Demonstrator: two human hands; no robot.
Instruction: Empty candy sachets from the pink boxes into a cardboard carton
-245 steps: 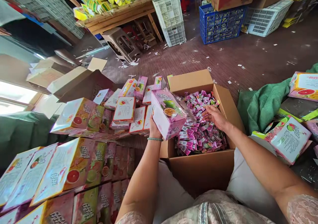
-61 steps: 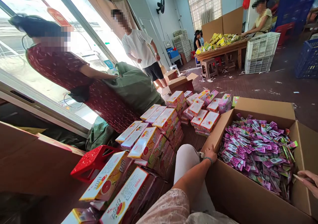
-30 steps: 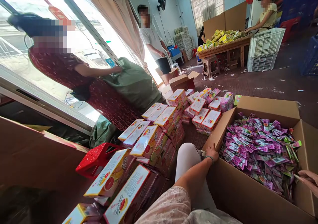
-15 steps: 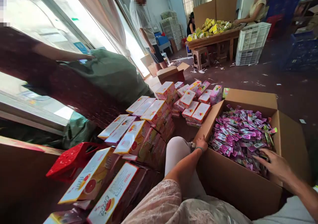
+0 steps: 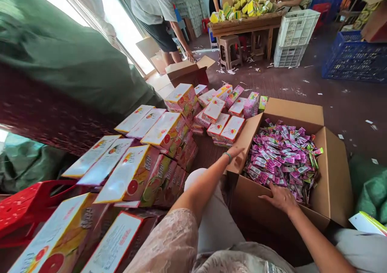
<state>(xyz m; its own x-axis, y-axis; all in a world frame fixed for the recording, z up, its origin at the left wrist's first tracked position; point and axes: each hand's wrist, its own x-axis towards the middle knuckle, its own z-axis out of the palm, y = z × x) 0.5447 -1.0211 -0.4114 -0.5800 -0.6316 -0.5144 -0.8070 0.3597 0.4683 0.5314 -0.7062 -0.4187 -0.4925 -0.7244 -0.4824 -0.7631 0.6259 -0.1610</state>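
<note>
Fingers of the right hand are spread loosely at the near wall of an open cardboard carton, and I can't see anything in them. Left hand is out by the left flap, fingers stretched, nothing visible in those either; can't tell if they're touching it. The carton is loaded with loose purple sachets, all jumbled, so I'd say that lot is far from used up. Off to the left, fruit-printed boxes stand in neat stacks, tops closed, which reads to me like the done part. Just past the carton there's a messier pile of boxes, probably still needing stacking. Further back, someone else's hand is at a second open carton, and behind that a wooden worktop is heaped with yellow packets.
</note>
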